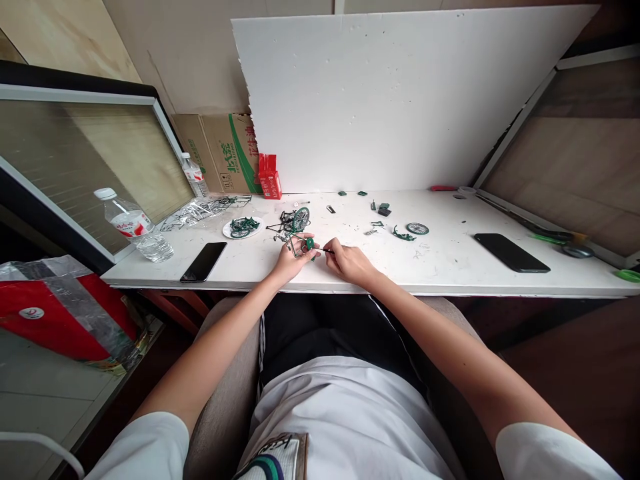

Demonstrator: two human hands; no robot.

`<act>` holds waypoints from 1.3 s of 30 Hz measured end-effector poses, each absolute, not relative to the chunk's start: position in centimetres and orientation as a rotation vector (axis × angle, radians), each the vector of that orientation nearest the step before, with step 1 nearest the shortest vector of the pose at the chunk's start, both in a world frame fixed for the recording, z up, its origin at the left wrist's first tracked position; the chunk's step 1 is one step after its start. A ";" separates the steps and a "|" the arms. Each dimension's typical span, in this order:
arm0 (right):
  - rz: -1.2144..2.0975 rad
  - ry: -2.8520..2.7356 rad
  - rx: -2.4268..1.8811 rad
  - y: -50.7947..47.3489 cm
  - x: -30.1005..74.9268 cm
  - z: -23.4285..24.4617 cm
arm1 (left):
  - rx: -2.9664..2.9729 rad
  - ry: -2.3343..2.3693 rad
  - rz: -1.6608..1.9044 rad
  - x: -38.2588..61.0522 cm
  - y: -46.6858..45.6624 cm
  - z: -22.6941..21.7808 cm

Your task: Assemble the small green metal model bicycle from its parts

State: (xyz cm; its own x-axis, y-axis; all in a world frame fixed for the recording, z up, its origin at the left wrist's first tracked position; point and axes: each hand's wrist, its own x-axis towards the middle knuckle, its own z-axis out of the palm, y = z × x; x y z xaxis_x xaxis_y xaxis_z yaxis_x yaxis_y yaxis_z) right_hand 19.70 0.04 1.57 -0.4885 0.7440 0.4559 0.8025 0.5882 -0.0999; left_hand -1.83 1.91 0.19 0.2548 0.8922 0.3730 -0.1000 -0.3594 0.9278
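Observation:
Near the table's front edge, my left hand [293,261] is closed around a small green and grey model bicycle part [310,245]. Thin grey bars of it stick out past the fingers to the left. Close by on the right, my right hand [349,261] pinches a thin dark stick-like tool [323,250] whose tip reaches the green piece; its exact kind is too small to tell. Just behind my left hand lies a partly built model bicycle [295,220] with a spoked wheel. To its left, a white plate [258,230] carries more green bicycle parts [243,227].
A loose wheel [417,229], a curved green part [403,234] and small pieces [383,209] lie to the right. Phones [204,261] [511,253] rest on both sides. Water bottles [134,227], parts frames [207,210] and a red box [270,179] stand left. A white foam board [400,100] leans behind.

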 end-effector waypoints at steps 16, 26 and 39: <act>-0.216 -2.391 -1.211 -0.1 19.4 1.7 | 1.533 0.710 1.165 -2.8 2.2 0.4; -0.288 -2.365 -1.130 0.1 19.5 1.2 | 1.435 0.668 1.139 -2.8 2.0 0.6; -0.272 -2.371 -1.113 0.1 19.5 1.2 | 1.428 0.690 1.176 -2.7 2.0 0.5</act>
